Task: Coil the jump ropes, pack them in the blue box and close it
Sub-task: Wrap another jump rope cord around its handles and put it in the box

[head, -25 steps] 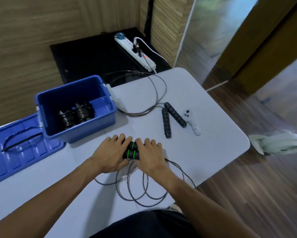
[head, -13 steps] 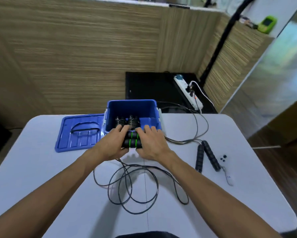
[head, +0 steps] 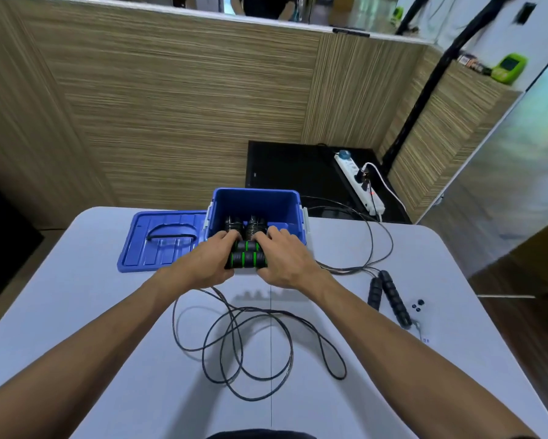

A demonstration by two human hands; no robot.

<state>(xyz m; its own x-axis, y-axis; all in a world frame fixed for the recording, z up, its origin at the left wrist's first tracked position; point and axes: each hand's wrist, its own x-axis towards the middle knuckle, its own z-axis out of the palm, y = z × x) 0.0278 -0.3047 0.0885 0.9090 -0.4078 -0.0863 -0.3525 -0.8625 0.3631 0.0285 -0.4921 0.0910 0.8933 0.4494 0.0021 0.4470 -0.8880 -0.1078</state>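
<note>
Pale grey bench (head: pixel 92 359) with rounded corners, smooth matte top, fills the lower frame. Centre of frame: two black ribbed foam handles (head: pixel 246 255) with green rings, lying side by side, held just in front of the blue box (head: pixel 293 229). Left hand (head: pixel 207 264) grips their left end, fingers (head: pixel 226 240) curled over the top; right hand (head: pixel 282 259) grips the right end, fingers (head: pixel 274 232) curled over the same way, thumbs underneath. Both forearms reach in from the lower corners, palms down, hands almost meeting over the handles. Thin glossy black cord (head: pixel 250 346) trails from under the hands and lies in loose overlapping loops on the bench, lower centre. The box is hard blue plastic, rectangular, open on top, white latches on its sides; inside it, two tight coiled ropes (head: pixel 245 224) partly hidden by the fingers. Flat blue lid (head: pixel 158 240) with ribs and a dark recessed handle lies on the bench touching the box's left side. Right of the hands, a second rope: two black knobbly handles (head: pixel 390 296) side by side, its thin cord (head: pixel 377 239) looping up past the box to the bench's far edge. Just right of those handles, a small white controller (head: pixel 418 315) with dark buttons, blurred. Behind the bench, upper half: striped wood-grain wall panels, a black floor mat, a white power strip (head: pixel 359 185) with a plug and white cable.
</note>
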